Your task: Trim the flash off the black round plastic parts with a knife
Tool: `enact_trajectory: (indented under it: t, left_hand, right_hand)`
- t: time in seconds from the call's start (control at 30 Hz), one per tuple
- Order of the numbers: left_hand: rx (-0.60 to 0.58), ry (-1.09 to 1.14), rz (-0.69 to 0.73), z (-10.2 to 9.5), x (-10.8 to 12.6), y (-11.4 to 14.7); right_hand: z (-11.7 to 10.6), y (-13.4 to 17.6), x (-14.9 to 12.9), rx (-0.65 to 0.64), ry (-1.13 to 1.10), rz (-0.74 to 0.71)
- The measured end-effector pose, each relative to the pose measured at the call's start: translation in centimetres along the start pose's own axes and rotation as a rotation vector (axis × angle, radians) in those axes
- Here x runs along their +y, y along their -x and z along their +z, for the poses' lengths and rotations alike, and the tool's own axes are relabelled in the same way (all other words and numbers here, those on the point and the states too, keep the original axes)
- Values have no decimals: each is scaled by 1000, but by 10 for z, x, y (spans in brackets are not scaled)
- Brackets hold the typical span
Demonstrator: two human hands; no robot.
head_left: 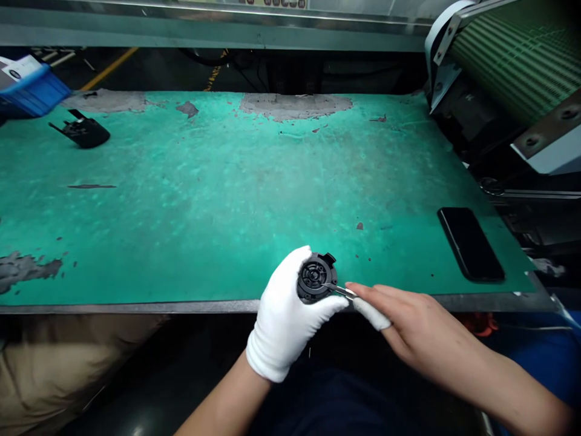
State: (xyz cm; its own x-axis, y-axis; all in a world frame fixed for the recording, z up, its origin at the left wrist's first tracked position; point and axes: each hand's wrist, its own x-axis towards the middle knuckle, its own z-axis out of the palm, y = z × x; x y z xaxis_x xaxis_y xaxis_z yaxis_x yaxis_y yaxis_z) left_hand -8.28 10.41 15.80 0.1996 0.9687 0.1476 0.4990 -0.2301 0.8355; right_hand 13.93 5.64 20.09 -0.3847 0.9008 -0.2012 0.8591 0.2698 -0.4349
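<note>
My left hand (pixel 284 315), in a white glove, is closed around a round black plastic part (pixel 314 275) near the table's front edge. Ribs and rings show on the part's upward face, and a small tab sticks out at its top right. In my right hand (pixel 403 315), bare but for a white cover on the thumb, is a slim pointed metal tool (pixel 338 290). Its tip reaches over the face of the black part; whether it touches cannot be made out. My fingers hide the tool's rear end.
A black phone (pixel 472 243) lies at the right of the worn green tabletop (pixel 254 194). Another black plastic piece (pixel 86 130) with prongs sits far left, near a blue bin (pixel 39 91). A green conveyor belt (pixel 517 54) rises at the right; a metal ledge (pixel 218 30) crosses the back.
</note>
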Motion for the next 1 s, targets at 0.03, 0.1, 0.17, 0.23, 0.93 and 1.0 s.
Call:
enact_trajectory:
  t: [0.03,0.1,0.17,0.23,0.93,1.0]
  left_hand:
    - [6,-9,10,1,-1,1]
    - [10,-22,30,0,-3,2]
    - [2,-31,34,-1,-3,1]
    - [5,-39,29,-1,-2,-1]
    - [6,30,102,-2,-1,-4]
    - [13,18,104,-2,-2,-4]
  right_hand:
    - [1,0,-1,-22,-12,2]
    - [1,-2,-4,-62,-26,-7]
    - [-2,-5,-6,-103,-26,-23]
    - [-7,-6,-7,-125,-23,-35]
    - [-1,-15,-5,-52,19,-24]
    - [0,-15,-5,-44,-9,-34]
